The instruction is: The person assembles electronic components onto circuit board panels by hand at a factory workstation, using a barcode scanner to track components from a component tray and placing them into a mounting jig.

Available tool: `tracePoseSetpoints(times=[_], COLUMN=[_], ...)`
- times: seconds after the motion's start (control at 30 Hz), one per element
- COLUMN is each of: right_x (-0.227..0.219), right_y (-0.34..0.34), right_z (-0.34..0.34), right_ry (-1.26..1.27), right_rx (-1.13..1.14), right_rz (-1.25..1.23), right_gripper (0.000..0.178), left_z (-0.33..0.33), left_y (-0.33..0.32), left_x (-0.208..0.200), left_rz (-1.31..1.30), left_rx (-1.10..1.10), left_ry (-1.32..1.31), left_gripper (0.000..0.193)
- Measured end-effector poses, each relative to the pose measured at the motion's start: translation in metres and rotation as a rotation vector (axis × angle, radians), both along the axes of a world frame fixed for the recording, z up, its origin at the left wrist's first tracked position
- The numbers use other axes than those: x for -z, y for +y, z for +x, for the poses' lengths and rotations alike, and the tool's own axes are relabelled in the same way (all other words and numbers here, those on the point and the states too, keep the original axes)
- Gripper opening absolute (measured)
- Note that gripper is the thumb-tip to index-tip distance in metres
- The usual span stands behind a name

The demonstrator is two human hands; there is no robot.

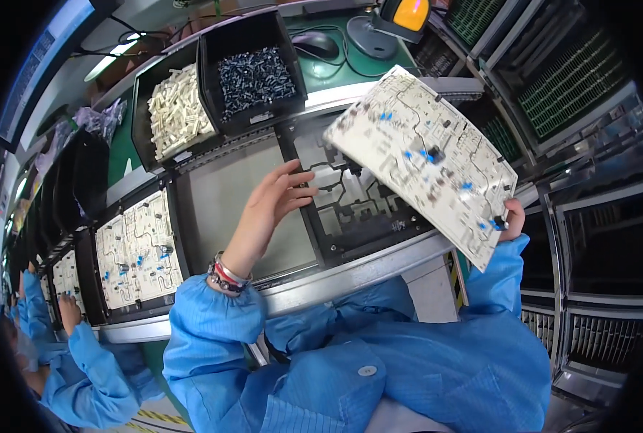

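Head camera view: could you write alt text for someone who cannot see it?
A person in a blue smock lifts a white circuit board by its corner with the right hand, while the open left hand reaches toward an empty black carrier frame on a conveyor. Bins of white parts and dark parts stand behind.

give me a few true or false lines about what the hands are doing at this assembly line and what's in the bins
1. The right hand holds the white circuit board by its lower corner, lifted clear of the conveyor. True.
2. The left hand grips a screwdriver. False: it is empty, fingers spread over the black carrier frame.
3. One black bin holds small dark parts, and the bin beside it holds cream-coloured parts. True.
4. The carrier at left is empty. False: a white board lies in it.
5. The lifted board is bare. False: blue and dark components sit on it.
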State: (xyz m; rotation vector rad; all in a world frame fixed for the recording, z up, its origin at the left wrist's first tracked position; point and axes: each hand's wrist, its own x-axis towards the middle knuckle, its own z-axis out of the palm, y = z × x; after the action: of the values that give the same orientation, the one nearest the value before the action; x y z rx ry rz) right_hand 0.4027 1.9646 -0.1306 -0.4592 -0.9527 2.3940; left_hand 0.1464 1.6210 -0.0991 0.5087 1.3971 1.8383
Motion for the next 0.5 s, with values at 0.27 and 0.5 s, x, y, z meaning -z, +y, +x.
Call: tracePoseSetpoints(times=[0.27, 0.5], right_x=[-0.015, -0.018], right_y=[-0.004, -0.008], right_z=[-0.04, -0.06], right_ry=[-0.175, 0.033], right_rx=[-0.268, -0.24], right_rz=[-0.005, 0.258], right_gripper=[0.058, 0.062], left_z=[0.03, 0.031], left_y=[-0.004, -0.01], left_x=[-0.002, 0.001], left_rz=[0.125, 0.11], left_rx=[0.206, 0.082], left_ry=[-0.391, -0.39], left_gripper=[0.043, 0.049])
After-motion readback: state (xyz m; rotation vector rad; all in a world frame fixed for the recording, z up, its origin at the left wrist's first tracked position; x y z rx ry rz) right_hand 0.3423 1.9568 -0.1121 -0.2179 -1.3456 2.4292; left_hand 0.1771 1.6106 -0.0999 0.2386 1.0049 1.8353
